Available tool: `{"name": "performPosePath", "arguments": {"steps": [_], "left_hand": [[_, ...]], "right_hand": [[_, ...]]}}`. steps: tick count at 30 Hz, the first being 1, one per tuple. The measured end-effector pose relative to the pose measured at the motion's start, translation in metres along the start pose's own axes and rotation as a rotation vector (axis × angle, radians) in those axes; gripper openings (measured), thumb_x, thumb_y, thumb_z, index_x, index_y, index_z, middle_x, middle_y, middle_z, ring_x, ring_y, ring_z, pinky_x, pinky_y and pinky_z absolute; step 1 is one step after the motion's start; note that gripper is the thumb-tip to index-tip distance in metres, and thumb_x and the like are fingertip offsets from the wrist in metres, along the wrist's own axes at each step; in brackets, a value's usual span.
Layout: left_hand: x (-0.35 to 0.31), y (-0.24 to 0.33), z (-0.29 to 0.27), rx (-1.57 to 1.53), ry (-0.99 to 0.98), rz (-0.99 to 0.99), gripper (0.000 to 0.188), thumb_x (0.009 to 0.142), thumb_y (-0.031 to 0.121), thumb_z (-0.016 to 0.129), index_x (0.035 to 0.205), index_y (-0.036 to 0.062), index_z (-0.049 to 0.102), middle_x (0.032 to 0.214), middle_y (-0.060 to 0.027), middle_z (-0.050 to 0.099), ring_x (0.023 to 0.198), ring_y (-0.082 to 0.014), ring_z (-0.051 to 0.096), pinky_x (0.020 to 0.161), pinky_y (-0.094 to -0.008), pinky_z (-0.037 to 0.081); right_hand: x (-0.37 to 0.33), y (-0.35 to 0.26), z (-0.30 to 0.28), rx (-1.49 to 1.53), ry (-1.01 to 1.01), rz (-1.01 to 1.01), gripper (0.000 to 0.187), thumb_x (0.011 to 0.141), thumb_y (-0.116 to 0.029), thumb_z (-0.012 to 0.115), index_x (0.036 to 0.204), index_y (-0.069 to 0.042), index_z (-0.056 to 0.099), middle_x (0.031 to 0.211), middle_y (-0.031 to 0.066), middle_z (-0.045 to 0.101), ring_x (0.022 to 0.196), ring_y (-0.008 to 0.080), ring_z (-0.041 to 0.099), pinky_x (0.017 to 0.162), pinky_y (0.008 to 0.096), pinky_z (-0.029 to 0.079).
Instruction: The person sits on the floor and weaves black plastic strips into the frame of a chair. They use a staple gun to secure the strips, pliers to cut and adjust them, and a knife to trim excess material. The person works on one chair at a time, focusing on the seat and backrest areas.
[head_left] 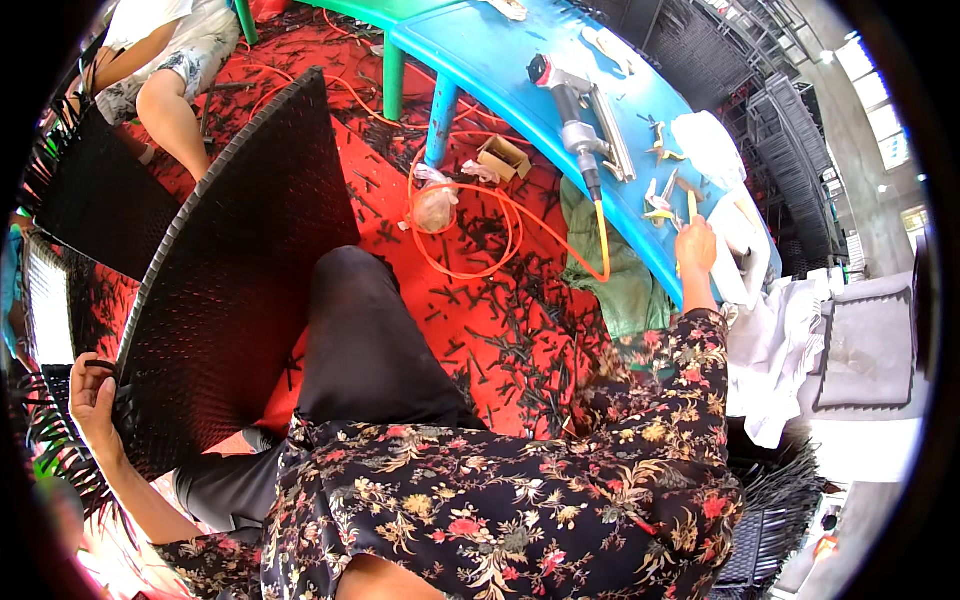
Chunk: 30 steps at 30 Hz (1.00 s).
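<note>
A large black woven panel (250, 230) with a wrapped rim leans upright against my legs on the left. My left hand (95, 410) is at its lower left rim, fingers curled, with a short black strip across them. On the right, my right hand (697, 248) is closed around a slim yellow-handled tool (692, 205) at the edge of the blue table (480, 55). The tool's far end lies among other things, so its kind is unclear. Just beyond it are pliers (660, 205) with pale handles. A pneumatic nail gun (580, 115) lies farther left on the table.
An orange air hose (470, 272) loops from the nail gun over the red floor (400, 300), which is littered with black scraps. A small cardboard box (503, 158) and a plastic bag (435, 205) sit below the table. Another person (170, 100) is seated at upper left. White cloth (770, 350) hangs at right.
</note>
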<state>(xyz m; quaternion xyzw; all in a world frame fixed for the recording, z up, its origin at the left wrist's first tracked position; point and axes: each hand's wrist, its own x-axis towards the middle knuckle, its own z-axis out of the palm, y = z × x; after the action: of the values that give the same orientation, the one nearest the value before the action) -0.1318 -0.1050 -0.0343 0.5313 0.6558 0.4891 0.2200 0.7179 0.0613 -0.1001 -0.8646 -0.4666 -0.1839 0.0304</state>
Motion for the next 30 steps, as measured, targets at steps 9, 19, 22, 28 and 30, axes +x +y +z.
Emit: {"name": "performPosePath", "arguments": {"steps": [9, 19, 22, 28, 30], "left_hand": [[-0.011, 0.032, 0.002, 0.146, 0.067, 0.046, 0.036, 0.078, 0.003, 0.057, 0.114, -0.0009, 0.053, 0.092, -0.0036, 0.056, 0.085, -0.0109, 0.054, 0.081, -0.0238, 0.041], [-0.011, 0.048, 0.031, -0.032, -0.09, 0.089, 0.04, 0.068, 0.008, 0.068, 0.106, -0.0012, 0.058, 0.101, -0.0068, 0.063, 0.092, -0.0141, 0.058, 0.087, -0.0289, 0.043], [-0.009, 0.052, 0.036, -0.052, -0.1, 0.148, 0.051, 0.065, 0.006, 0.071, 0.113, -0.0004, 0.056, 0.102, -0.0061, 0.064, 0.092, -0.0142, 0.058, 0.086, -0.0296, 0.045], [-0.008, 0.056, 0.043, 0.0, -0.175, 0.198, 0.065, 0.061, 0.022, 0.082, 0.118, 0.0033, 0.058, 0.102, -0.0058, 0.064, 0.097, -0.0146, 0.057, 0.088, -0.0299, 0.043], [-0.005, 0.055, 0.043, 0.042, -0.219, 0.227, 0.06, 0.061, 0.023, 0.082, 0.113, 0.0032, 0.062, 0.102, -0.0054, 0.064, 0.098, -0.0144, 0.057, 0.087, -0.0291, 0.043]], "right_hand": [[0.027, 0.017, 0.053, 0.135, -0.203, 0.012, 0.031, 0.076, -0.02, 0.057, 0.102, -0.002, 0.061, 0.103, 0.0219, 0.063, 0.097, 0.0373, 0.06, 0.082, 0.0462, 0.048], [0.001, -0.145, -0.065, 1.483, -0.055, -0.548, 0.034, 0.085, -0.003, 0.059, 0.118, 0.001, 0.052, 0.089, 0.0015, 0.057, 0.069, 0.0064, 0.048, 0.063, 0.0194, 0.041], [-0.084, -0.252, -0.163, 1.466, -0.346, -0.902, 0.028, 0.088, -0.004, 0.056, 0.115, 0.003, 0.054, 0.094, 0.0061, 0.06, 0.077, 0.0108, 0.057, 0.067, 0.0226, 0.048], [-0.204, -0.404, -0.281, 1.495, -0.712, -1.579, 0.021, 0.082, 0.005, 0.056, 0.103, 0.004, 0.057, 0.087, 0.0065, 0.061, 0.074, 0.0109, 0.06, 0.069, 0.024, 0.049], [-0.231, -0.438, -0.294, 1.507, -0.831, -1.651, 0.023, 0.081, 0.006, 0.056, 0.104, 0.003, 0.058, 0.086, 0.0052, 0.063, 0.073, 0.0097, 0.059, 0.068, 0.0233, 0.049]]}}
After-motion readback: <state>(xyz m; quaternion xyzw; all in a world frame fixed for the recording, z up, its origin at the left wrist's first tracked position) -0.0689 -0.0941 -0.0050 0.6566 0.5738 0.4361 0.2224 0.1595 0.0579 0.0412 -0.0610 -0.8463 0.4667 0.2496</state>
